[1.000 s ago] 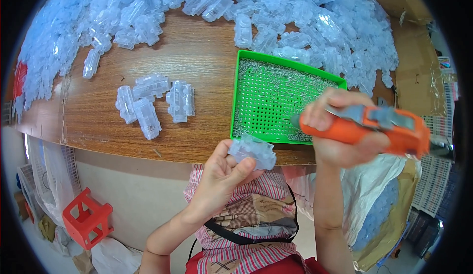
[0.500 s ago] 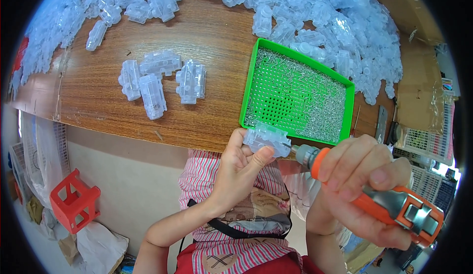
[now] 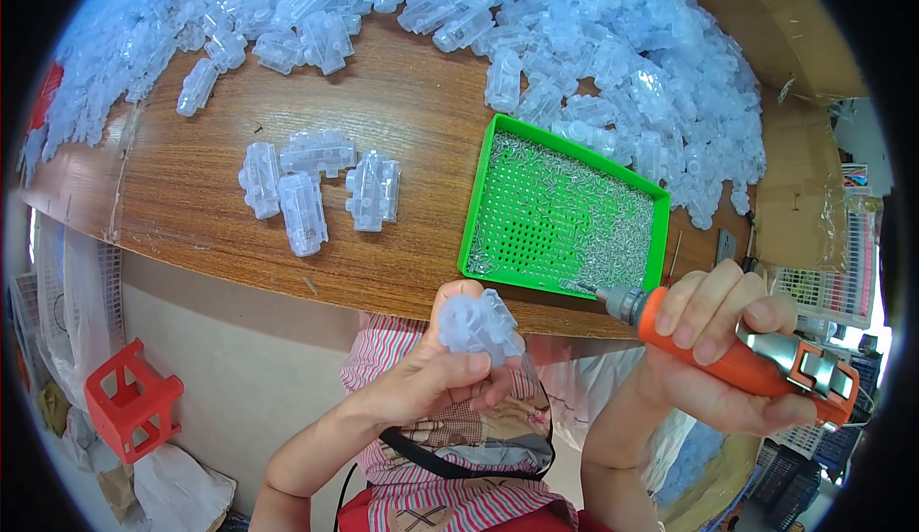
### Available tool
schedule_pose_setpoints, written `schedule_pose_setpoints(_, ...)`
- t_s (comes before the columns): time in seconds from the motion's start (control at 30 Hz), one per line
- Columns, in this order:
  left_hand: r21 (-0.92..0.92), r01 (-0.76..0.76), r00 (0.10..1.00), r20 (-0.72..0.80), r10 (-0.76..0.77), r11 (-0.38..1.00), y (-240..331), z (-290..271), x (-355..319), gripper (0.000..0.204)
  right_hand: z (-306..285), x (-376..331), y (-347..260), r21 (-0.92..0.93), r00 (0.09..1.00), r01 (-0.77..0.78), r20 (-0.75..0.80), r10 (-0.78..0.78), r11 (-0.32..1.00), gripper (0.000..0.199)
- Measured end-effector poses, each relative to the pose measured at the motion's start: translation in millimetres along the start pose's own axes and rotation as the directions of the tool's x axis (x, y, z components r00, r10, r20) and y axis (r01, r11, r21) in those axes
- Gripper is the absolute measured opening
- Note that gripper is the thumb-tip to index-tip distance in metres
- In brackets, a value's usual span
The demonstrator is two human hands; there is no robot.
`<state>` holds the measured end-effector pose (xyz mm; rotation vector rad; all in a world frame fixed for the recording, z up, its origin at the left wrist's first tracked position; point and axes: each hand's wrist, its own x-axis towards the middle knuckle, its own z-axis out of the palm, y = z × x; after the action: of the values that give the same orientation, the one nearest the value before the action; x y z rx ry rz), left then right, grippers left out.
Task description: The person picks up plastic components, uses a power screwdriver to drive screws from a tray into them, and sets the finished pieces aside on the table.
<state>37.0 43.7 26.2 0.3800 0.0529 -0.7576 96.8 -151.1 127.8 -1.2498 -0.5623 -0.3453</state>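
Observation:
My left hand [image 3: 436, 365] grips a translucent plastic housing [image 3: 479, 326] between thumb and fingers, just off the table's front edge. An orange electric screwdriver [image 3: 737, 365] with a silver collar is wrapped in my right hand [image 3: 723, 341]. Its bit points left, over the near right rim of a green perforated tray [image 3: 483, 188], apart from the housing. Many small silver screws [image 3: 613, 235] lie in that tray, mostly along its right and far sides. Whether a screw sits on the bit is too small to tell.
Several similar housings [image 3: 304, 214] lie grouped on the brown wooden table [image 3: 402, 101], left of the tray. A large heap of them [image 3: 613, 73] spreads along the far side. Cardboard [image 3: 804, 178] stands at the right. A red plastic stool [image 3: 134, 400] is on the floor at left.
The housing and the screwdriver bit have come apart. My left hand has drawn the housing nearer to me and turned it; the bit is now at the tray's near rim.

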Motion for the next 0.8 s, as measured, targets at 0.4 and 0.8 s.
schedule_pose_setpoints(0.4, 0.389, -0.116, 0.949, -0.229, 0.218, 0.914, 9, 30, 4, 0.053, -13, -3, -9, 0.039, 1.0, 0.003, -0.026, -0.002, 0.999, 0.07)
schedule_pose_setpoints(0.8, 0.449, -0.126, 0.839, -0.428, 0.337, 0.885, -20, 7, 37, 0.041, 12, -13, 2, -0.019, 0.999, 0.001, 0.041, 0.0, 1.0, 0.066)
